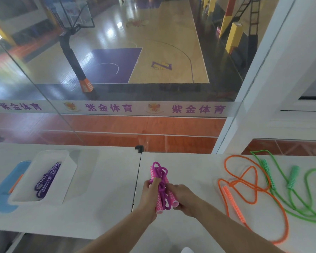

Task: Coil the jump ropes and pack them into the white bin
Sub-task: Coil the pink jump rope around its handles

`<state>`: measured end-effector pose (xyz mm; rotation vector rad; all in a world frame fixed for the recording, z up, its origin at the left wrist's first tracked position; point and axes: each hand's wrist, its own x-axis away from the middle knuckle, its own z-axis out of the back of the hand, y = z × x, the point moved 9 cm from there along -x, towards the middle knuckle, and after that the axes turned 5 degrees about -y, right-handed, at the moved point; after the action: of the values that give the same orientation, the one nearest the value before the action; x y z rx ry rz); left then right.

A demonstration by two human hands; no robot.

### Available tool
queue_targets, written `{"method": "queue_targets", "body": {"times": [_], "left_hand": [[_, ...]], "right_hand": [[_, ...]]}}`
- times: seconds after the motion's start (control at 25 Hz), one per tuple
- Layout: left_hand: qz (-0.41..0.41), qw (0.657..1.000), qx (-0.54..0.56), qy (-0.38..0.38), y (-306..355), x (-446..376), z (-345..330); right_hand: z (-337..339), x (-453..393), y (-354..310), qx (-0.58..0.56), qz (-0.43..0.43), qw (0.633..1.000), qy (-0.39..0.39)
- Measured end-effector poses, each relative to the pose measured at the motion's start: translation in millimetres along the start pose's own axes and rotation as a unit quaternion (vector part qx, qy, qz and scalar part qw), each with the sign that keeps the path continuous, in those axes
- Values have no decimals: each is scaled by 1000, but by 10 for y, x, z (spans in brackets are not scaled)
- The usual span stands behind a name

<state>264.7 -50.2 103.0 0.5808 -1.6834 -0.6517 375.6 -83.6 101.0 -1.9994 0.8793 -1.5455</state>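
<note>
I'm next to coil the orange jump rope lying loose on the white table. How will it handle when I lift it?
The orange jump rope lies in slack, crossing loops, so it is probably floppy and will likely dangle and tangle. Its textured orange handle looks stiff, likely a surer grip than the thin cord. It probably weighs little.

A single wide-angle view, worn on the person's head, looks forward and steeply down over a white counter that fills the lower third. It sits close above the counter, with both forearms reaching in from the bottom edge. Beyond the counter it faces a glass pane overlooking a basketball court far below. Straight lines bow toward the frame's edges.
</note>
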Motion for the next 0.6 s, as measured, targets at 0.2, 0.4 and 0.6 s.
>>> {"method": "queue_targets", "body": {"times": [0.2, 0.4, 0.6], "left_hand": [[-13, 1000, -19, 19, -21, -11, 26], [20, 999, 26, 11, -81, -46, 61], [35, 994, 72, 77, -190, -157, 312]], "right_hand": [[32, 10, -26, 104, 9, 994, 24], [87, 41, -122, 239, 66, 960, 131], [26, 232, -253, 300, 168, 929, 136]]}}
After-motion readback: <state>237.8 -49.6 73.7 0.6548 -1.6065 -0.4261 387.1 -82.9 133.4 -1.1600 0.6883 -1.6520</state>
